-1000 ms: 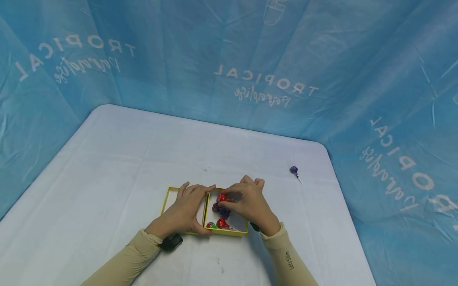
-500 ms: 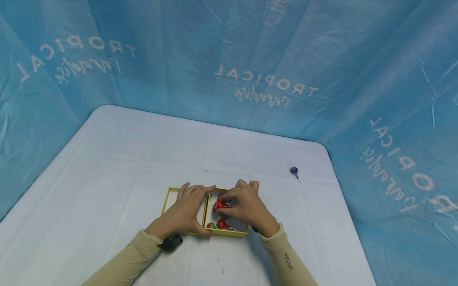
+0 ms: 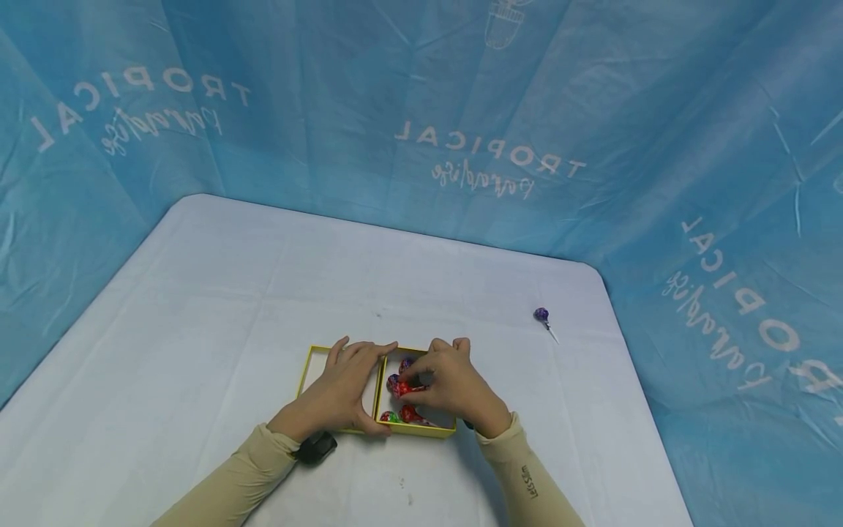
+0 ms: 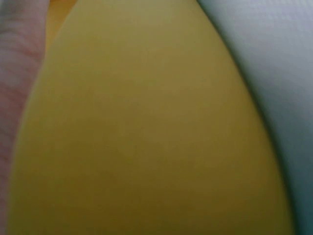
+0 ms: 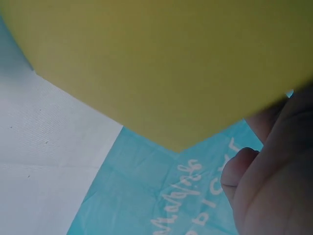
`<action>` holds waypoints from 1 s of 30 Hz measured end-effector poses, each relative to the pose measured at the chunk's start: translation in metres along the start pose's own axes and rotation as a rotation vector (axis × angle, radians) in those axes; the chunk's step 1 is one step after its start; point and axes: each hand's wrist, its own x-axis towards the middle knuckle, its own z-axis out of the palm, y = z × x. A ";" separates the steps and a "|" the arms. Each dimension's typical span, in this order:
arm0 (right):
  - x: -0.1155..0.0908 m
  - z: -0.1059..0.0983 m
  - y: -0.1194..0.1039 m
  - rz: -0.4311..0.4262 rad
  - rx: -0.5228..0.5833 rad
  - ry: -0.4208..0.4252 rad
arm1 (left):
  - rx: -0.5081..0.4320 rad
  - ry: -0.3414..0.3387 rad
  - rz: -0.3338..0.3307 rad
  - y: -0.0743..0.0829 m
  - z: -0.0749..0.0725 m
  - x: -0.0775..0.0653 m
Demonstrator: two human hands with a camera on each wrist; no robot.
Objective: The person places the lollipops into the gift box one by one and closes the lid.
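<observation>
A yellow-edged box lies in two open halves side by side in the head view, the left half [image 3: 315, 359] and the right half [image 3: 421, 431]. My left hand [image 3: 342, 388] spans the middle of the box, fingers at the far edge and thumb at the near edge, holding it. With thumb and fingers my right hand [image 3: 451, 380] pinches a red lollipop [image 3: 403, 389] inside the right half. Around it lie purple-blue lollipops [image 3: 406, 363], another red lollipop [image 3: 410, 414] and a green-and-red lollipop [image 3: 390, 416]. Yellow box walls [image 4: 146, 122] fill much of both wrist views.
One purple lollipop [image 3: 541, 315] with a white stick lies alone at the right of the white-covered table [image 3: 250, 278]. Blue printed curtains [image 3: 329, 110] stand behind the table and on both sides.
My right hand has moved slightly down and left with the red lollipop, lower in the right half. Purple-blue lollipops show behind it. The left hand has stayed in place.
</observation>
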 end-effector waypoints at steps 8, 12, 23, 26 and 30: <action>0.001 0.005 0.002 0.010 -0.045 -0.040 | 0.010 0.012 0.012 -0.001 0.001 0.000; 0.002 0.006 0.002 0.008 -0.085 -0.052 | 0.006 0.000 -0.001 -0.001 0.002 0.000; 0.002 0.006 -0.001 0.027 -0.140 -0.064 | -0.011 0.008 0.009 -0.001 0.001 0.000; 0.002 0.006 -0.001 0.037 -0.149 -0.079 | -0.012 0.005 0.008 -0.001 0.001 0.000; 0.002 0.006 -0.001 0.035 -0.164 -0.089 | 0.002 0.013 0.014 -0.002 0.001 0.000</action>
